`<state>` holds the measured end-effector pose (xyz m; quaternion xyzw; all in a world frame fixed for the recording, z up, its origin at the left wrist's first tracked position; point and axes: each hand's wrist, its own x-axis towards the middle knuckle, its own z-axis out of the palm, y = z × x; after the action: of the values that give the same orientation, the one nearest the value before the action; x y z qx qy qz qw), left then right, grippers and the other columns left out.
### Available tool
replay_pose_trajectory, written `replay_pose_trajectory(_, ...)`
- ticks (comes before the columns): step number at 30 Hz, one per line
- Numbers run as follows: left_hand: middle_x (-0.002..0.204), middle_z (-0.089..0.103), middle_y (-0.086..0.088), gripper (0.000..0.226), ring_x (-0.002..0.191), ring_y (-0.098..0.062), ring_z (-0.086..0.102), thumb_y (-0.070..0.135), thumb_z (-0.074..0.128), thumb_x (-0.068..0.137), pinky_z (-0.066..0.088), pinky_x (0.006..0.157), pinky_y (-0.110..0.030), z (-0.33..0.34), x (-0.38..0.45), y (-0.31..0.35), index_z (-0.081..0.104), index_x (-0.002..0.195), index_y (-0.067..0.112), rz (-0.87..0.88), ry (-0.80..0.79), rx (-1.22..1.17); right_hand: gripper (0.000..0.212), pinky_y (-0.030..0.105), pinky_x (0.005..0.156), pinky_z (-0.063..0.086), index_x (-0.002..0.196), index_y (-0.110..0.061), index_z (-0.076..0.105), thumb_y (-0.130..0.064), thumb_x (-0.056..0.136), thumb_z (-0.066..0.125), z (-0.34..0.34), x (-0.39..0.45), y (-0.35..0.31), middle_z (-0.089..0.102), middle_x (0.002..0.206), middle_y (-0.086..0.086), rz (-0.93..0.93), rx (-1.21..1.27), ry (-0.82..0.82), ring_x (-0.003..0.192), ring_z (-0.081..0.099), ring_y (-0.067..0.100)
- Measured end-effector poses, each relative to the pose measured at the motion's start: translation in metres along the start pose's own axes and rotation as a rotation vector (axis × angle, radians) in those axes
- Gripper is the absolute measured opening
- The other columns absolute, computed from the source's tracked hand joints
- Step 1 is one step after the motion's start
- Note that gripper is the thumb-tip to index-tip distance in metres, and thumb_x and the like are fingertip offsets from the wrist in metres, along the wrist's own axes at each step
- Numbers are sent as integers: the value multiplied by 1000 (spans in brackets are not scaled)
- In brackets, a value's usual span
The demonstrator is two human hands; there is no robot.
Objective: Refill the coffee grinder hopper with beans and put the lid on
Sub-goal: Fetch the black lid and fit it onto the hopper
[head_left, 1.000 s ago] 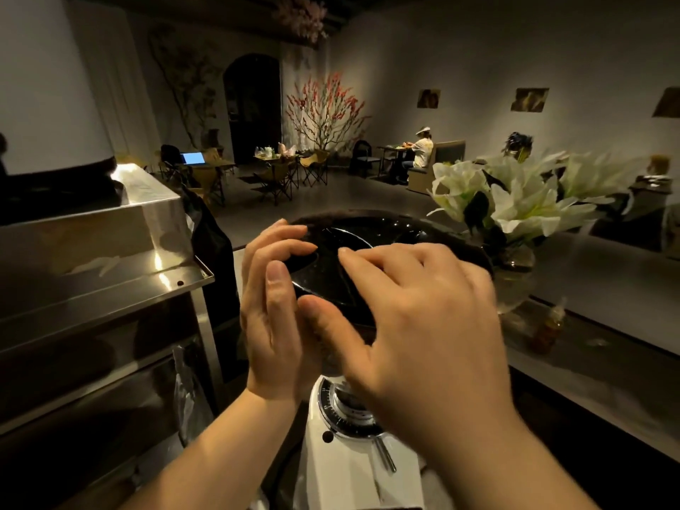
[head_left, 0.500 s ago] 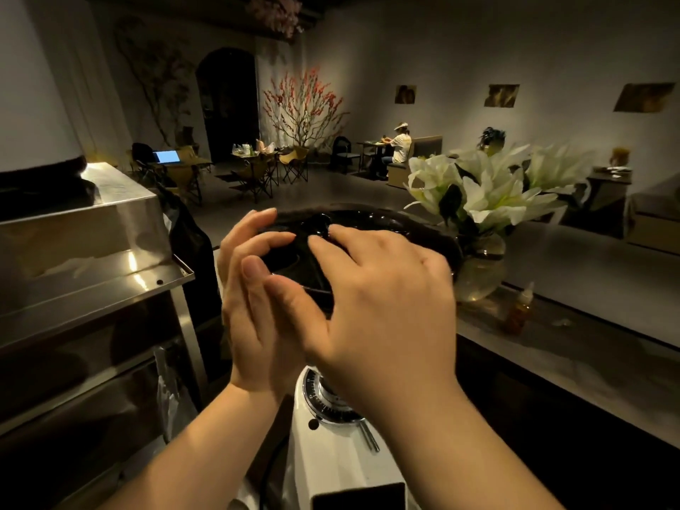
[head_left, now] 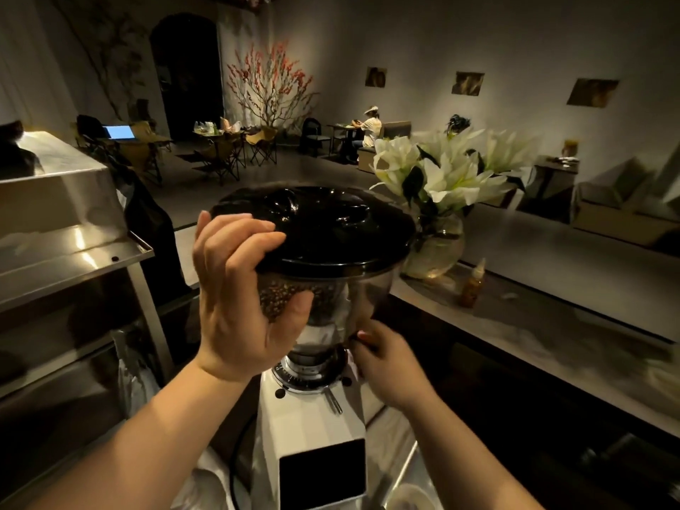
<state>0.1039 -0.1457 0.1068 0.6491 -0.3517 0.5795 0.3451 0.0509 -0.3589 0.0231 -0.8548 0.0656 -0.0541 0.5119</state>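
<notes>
- atop the white coffee grinder point(head_left: 312, 428) we see the clear hopper point(head_left: 368, 288) standing upright, with the black lid point(head_left: 338, 233) seated flat on its rim.
- through the hopper wall we see brown beans point(head_left: 283, 294) heaped in the upper bowl; the narrow neck below looks clear.
- our left hand point(head_left: 239, 300) wraps the near left side of the hopper, its fingers point(head_left: 235, 233) curled over the lid's edge and the thumb point(head_left: 294, 307) pressed against the clear wall, so it grips lid and hopper together.
- our right hand point(head_left: 386, 358) sits lower, at the right of the hopper's neck, its fingertips point(head_left: 362, 334) pinched close on something small and dark there; we cannot tell what it is.
- just under the neck we see the dial ring point(head_left: 309, 377) and a metal lever point(head_left: 333, 399) sticking out toward us.
- to the right, on the grey counter point(head_left: 552, 325), a glass vase point(head_left: 436, 248) of white lilies point(head_left: 452, 171) stands just beside the hopper, and a small bottle point(head_left: 473, 285) stands near the vase.
- to the left we see a steel machine point(head_left: 55, 222) and a dark bag point(head_left: 154, 230) between it and the grinder.
</notes>
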Motion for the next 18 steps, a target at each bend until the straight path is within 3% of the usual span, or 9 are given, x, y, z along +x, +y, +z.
replay_pose_trajectory(3,127,52,-16,51,128,-39,50,52,51,101,33,111,-75,-1,-1,-2,52,125,7,0,3,15,39,42,103,62,142,-40,62,-29,105,64,15,4,11,74,132,-15,-35,-107,-107,121,72,9)
replay_pose_trajectory(7,129,51,-14,51,129,-39,50,52,52,101,33,113,-75,-4,-1,-2,52,127,8,1,-16,29,31,35,94,62,133,-45,63,-41,102,64,15,-1,9,75,125,-20,-119,-233,-42,111,70,1)
replay_pose_trajectory(11,131,52,-13,52,132,-34,50,52,54,100,32,116,-73,-5,-3,-5,52,128,9,3,-30,28,36,31,79,61,127,-39,63,-63,102,57,6,-24,11,76,113,-18,-163,-520,89,100,73,6)
replay_pose_trajectory(15,131,53,-13,52,136,-23,47,52,54,98,28,123,-64,-3,-6,-7,53,128,9,7,-8,21,46,30,63,45,98,-39,55,-82,97,39,6,-49,10,74,89,-15,-187,-750,193,81,71,9)
replay_pose_trajectory(18,129,53,-14,52,133,-29,48,51,53,98,28,123,-62,1,-5,-7,53,127,8,12,7,17,48,31,56,36,95,-36,53,-82,96,40,12,-51,0,70,79,-12,-154,-803,214,72,66,13)
